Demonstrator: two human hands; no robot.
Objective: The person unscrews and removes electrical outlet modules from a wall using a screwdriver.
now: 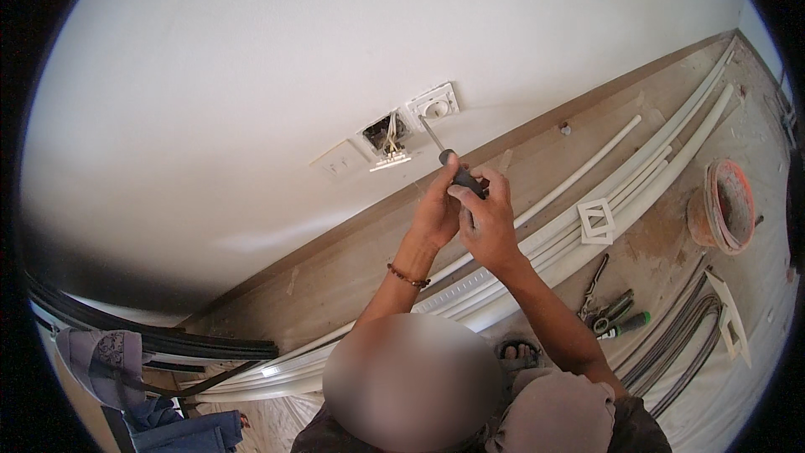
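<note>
Both hands close together on one screwdriver (445, 155): left hand (438, 214) gripping along its dark handle, right hand (489, 222) with fingers curled at the handle's near end. Clock bearings below are taken from the hands.

Screwdriver shaft points to 11 o'clock, its tip at the lower edge of a white round socket (434, 107) in a square frame; contact cannot be confirmed. At 10 o'clock, an open wall box (374, 135) exposes pale wires (392, 128), with a white fitting (391, 160) at its lower edge. Between 9 and 10, a white cover plate (338, 161) lies flat against the wall.

Wall (335, 33): white, smooth, soft glare toward 9. Brown skirting (579, 116) follows its foot, running toward a corner at 2 o'clock.

Floor (662, 231): brownish, dusty, stained. Long white conduits (545, 243) cross it from 2 to 8 o'clock. White square frames (596, 221) rest on them at 3. Farther out at 3: an orange-rimmed bucket (704, 218), inside grey and crusted. At 4: hand tools (616, 310), one with a green-ended handle, and looped grey cable (667, 340). At 8: black tubing (176, 337) and a greyish patterned cloth (105, 361).
</note>
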